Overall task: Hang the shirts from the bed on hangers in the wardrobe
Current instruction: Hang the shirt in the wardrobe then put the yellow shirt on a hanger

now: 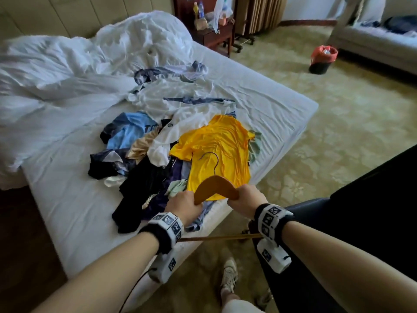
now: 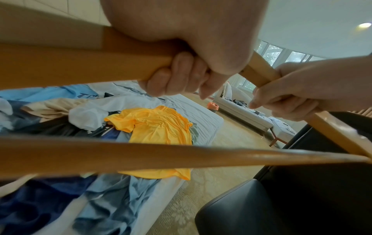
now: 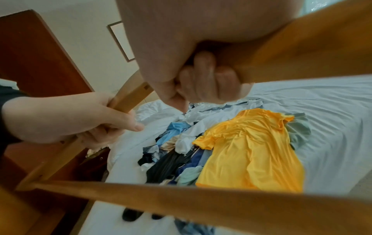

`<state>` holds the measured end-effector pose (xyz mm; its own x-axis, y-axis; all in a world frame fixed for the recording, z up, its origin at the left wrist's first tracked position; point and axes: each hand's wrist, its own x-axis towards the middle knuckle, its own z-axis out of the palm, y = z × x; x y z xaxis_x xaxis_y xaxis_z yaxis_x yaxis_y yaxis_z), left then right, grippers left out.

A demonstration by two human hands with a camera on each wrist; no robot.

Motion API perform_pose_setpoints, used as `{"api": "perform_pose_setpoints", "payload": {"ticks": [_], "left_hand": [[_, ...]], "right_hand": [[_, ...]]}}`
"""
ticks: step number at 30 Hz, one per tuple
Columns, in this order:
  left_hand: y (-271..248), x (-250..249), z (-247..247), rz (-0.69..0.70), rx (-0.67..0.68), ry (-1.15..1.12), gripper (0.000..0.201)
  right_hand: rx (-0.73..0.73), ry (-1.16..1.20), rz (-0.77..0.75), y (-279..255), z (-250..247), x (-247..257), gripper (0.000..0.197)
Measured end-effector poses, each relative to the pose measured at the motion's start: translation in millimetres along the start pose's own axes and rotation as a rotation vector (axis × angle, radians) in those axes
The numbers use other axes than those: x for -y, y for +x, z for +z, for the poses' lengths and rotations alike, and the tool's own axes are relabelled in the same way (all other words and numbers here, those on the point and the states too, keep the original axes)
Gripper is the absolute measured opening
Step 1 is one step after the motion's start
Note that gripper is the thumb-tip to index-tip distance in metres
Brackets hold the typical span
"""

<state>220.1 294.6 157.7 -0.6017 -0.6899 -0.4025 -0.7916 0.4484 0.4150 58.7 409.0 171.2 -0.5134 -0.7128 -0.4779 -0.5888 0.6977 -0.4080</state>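
I hold a wooden hanger [image 1: 216, 185] with a metal hook above the near edge of the bed. My left hand [image 1: 184, 205] grips its left shoulder and my right hand [image 1: 247, 199] grips its right shoulder. The fingers of both hands curl round the wood, as the left wrist view shows for the left hand [image 2: 181, 76] and the right wrist view for the right hand [image 3: 201, 82]. The hanger's lower bar [image 1: 221, 237] runs under my wrists. A yellow shirt [image 1: 220, 152] lies flat on the bed just beyond the hanger, on top of a heap of shirts [image 1: 140, 154] in blue, white, black and beige.
A rumpled white duvet [image 1: 67, 71] covers the bed's far left. A dark nightstand [image 1: 214, 35] with bottles stands behind the bed. On the carpet are an orange-lined bin [image 1: 322, 58] and a sofa [image 1: 379, 41] at the far right. A black chair [image 1: 361, 222] stands close on my right.
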Motion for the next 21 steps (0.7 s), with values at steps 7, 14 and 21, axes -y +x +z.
{"api": "perform_pose_setpoints", "payload": {"ticks": [7,14,21], "left_hand": [[89,-43,-10,-0.044,0.026,0.049,0.035],[193,-42,-38,0.029,0.042,0.138,0.034],[288,-66,-52,0.134,0.091,0.214,0.034]], "right_hand": [[0.101,-0.008,-0.033,102,-51,-24,0.026],[0.209,0.163,-0.004,186,-85,-14,0.025],[0.273,0.535,0.016,265,-121,-4,0.036]]}}
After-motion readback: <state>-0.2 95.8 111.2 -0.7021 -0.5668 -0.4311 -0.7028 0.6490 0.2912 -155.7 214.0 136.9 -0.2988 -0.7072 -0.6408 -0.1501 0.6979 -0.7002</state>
